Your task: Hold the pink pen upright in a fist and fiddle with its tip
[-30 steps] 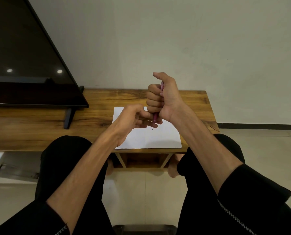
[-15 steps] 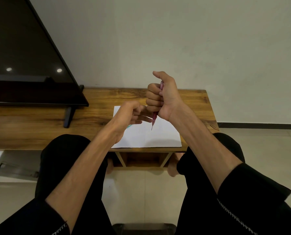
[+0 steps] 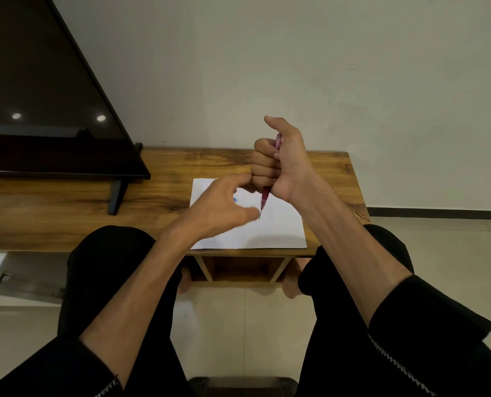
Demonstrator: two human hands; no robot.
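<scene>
- Nearest the camera: black sleeves [image 3: 427, 336] pushed up the forearms, black-trousered knees [image 3: 109, 253] spread either side, bare feet [image 3: 291, 285] on the pale floor tiles [image 3: 224, 325].
- Mid-field, left hand [image 3: 224, 204]: raised above the sheet, fingers loosely curved and blurred with motion, apparently pinching a small blue piece [image 3: 235, 200] (probably the pen's cap, though too small and too hidden to be sure); fingertip close to the pen's point, contact not discernible.
- Mid-field, right hand [image 3: 278, 164]: clenched in a fist round a red pen [image 3: 264, 200], thumb sticking up free; pen held near upright, point downward, in the air above the paper and clear of it.
- Stage reached, as a judgement: point exposed, so uncapping looks done or all but done; grip is a fist rather than a writing hold, so regripping and any marking of the sheet remain.
- Beneath the hands: white sheet of paper [image 3: 267, 236], flat at the near edge of the table, no writing visible on the exposed part (area under the left hand hidden).
- Support: low wooden table [image 3: 66, 216] with an open shelf under the near edge.
- Farther left: dark television screen [image 3: 38, 96] on a slanted black foot [image 3: 116, 196], two ceiling lights mirrored in it.
- Farthest: plain pale wall [image 3: 324, 67] with a dark skirting strip [image 3: 439, 212] at the right.
</scene>
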